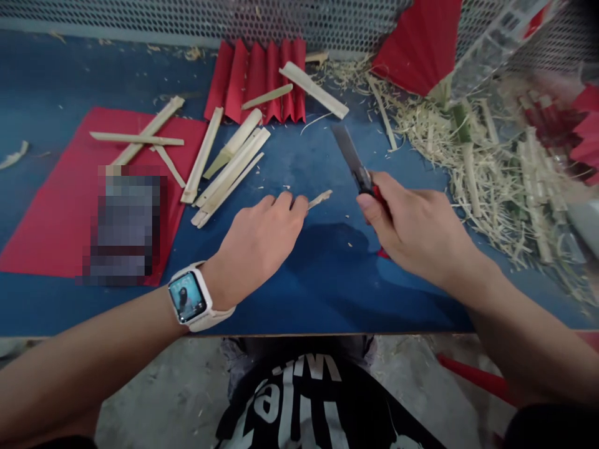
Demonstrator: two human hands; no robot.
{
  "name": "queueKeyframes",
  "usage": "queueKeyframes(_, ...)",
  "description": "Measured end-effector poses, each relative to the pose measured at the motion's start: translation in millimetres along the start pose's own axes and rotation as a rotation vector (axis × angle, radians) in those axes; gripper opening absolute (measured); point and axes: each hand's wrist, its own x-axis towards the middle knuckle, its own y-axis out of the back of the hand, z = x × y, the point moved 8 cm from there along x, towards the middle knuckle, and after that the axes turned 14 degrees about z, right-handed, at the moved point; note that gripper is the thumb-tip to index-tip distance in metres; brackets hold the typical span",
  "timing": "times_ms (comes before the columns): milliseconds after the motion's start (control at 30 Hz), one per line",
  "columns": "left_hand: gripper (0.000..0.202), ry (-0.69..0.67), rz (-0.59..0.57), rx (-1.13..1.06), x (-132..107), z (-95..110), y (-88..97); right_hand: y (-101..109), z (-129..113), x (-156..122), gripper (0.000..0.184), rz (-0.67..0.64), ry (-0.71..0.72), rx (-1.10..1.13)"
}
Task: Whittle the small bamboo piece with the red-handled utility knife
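Note:
My right hand (412, 227) is closed round the red handle of a utility knife (349, 153). Its long blade extends, tilted up and to the left, above the blue tabletop. Low over the table, my left hand (266, 231) has its fingers curled together, and a white smartwatch (189, 298) is on its wrist. A short, pale bamboo sliver (321, 198) sticks out from its fingertips; the grip itself is hidden beneath the hand. Just beyond the left hand lie several split bamboo strips (234, 174), side by side.
Red paper (56, 199) carries crossed bamboo strips (145, 134) and a dark pixelated object (124, 227). Pleated red paper (255, 78) and a bamboo piece (318, 90) lie at the back. A red fan (421, 50) and heaped shavings (449, 156) are at right, before perforated metal (187, 22).

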Motion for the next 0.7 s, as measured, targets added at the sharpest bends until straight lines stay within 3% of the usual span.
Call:
queueKeyframes(267, 0.034, 0.047, -0.084, -0.018, 3, -10, -11.7, -26, -21, -23, 0.029, -0.328, 0.047, -0.236)
queueKeyframes(700, 0.035, 0.084, -0.110, -0.059, 6, -13, -16.5, -31, -33, -26, 0.034, -0.325, 0.021, -0.319)
